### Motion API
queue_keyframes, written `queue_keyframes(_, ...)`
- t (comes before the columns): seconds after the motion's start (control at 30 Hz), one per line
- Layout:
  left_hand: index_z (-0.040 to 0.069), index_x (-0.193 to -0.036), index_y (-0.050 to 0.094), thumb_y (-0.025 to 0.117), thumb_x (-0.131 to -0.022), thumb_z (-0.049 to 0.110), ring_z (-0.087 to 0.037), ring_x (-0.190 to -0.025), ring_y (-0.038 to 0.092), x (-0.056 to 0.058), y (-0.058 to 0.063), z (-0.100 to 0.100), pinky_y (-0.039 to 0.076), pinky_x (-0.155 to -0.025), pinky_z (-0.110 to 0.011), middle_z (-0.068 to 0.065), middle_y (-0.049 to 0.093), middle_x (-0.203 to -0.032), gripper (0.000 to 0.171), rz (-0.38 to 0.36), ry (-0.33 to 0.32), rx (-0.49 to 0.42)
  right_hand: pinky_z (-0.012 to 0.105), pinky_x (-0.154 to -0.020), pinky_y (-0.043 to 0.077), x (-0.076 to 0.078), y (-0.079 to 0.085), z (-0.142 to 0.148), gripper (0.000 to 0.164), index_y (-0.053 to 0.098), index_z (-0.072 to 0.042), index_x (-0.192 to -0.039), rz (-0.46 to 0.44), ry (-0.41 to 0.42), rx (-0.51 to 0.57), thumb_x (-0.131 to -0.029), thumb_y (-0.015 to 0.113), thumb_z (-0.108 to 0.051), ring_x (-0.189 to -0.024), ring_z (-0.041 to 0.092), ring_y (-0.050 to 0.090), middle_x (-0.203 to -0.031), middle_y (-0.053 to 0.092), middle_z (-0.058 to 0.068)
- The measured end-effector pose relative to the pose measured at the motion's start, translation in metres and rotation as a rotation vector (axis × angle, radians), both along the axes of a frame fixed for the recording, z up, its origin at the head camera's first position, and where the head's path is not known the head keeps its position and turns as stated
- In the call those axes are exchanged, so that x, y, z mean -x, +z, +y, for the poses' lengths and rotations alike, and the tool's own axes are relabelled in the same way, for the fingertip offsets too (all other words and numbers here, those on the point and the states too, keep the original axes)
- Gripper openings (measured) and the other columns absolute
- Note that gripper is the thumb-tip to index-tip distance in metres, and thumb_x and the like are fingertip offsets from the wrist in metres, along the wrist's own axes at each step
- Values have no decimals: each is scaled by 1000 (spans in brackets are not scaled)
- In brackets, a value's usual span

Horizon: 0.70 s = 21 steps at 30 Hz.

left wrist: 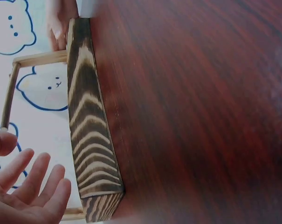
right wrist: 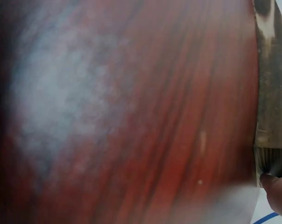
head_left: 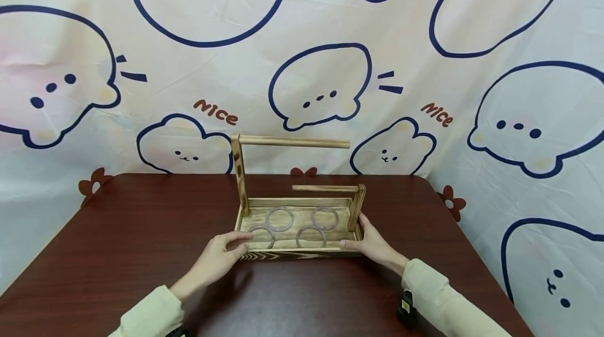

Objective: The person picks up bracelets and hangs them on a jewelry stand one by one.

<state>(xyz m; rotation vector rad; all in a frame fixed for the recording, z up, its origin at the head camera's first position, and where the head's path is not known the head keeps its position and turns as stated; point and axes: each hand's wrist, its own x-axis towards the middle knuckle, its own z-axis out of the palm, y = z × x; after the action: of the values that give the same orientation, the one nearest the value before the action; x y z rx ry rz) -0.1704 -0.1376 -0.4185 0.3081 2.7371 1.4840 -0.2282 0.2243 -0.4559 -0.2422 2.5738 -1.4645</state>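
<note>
A light wooden rack (head_left: 302, 254), tray-shaped with dark grain on its front wall, sits on the table. A tall post (head_left: 240, 174) at its left end carries a long rod (head_left: 292, 142); a shorter post (head_left: 357, 210) at the right carries a lower rod (head_left: 325, 188). Several pale rings (head_left: 293, 220) show on its floor. My left hand (head_left: 218, 258) is at the front left corner, its fingers spread and loosely bent in the left wrist view. With my right hand (head_left: 377, 245) I grip the right end, thumb at the front rim and fingers along the outer side.
The dark red-brown table (head_left: 141, 232) extends around the rack, with its rounded far edge against a hanging cloth (head_left: 321, 22) printed with cartoon outlines. The same cloth comes down along the right side.
</note>
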Motion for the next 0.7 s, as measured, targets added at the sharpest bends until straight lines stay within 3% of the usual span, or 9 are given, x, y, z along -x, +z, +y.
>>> queue_keyframes(0.13, 7, -111, 66, 58, -89, 9, -18, -105, 58, -3, 0, 4, 47, -78, -23, -6, 66, -111, 24, -6, -25, -9, 54, -109, 15, 0, -3, 0, 113, -1, -11, -148, -3, 7, 6, -72, 78, -31, -140, 30, 7, -154, 5, 13)
queue_keyframes(0.23, 8, -112, 65, 58, -89, 12, -16, -103, 59, -6, 0, 7, 47, -77, -21, -6, 66, -112, 24, -31, -40, -30, 54, -109, 16, -6, 6, -3, 109, -1, -6, -148, -13, 22, 8, -74, 77, -27, -140, 33, 6, -153, 5, 16)
queue_keyframes(0.37, 7, -111, 65, 58, -88, 13, -17, -104, 59, -7, 0, 10, 46, -79, -22, -8, 64, -115, 25, -34, -81, -25, 56, -108, 17, -6, 4, -3, 105, 0, -3, -147, -33, 28, 9, -77, 75, -25, -140, 35, 5, -153, 5, 18)
queue_keyframes(0.47, 7, -110, 66, 59, -88, 12, -18, -108, 57, -7, 0, 12, 46, -83, -23, -8, 63, -117, 24, -21, -100, 2, 55, -108, 17, 1, -11, 2, 108, 0, -6, -148, -34, 25, 21, -75, 76, -30, -140, 33, 4, -154, 4, 15)
queue_keyframes(0.7, 8, -113, 64, 57, -90, 17, -21, -104, 60, 0, 12, 26, 48, -77, -23, -12, 61, -120, 26, -22, -171, -18, 53, -109, 16, 1, -19, 6, 109, -2, -11, -148, -24, 40, 44, -75, 75, -34, -141, 29, 2, -155, 2, 10)
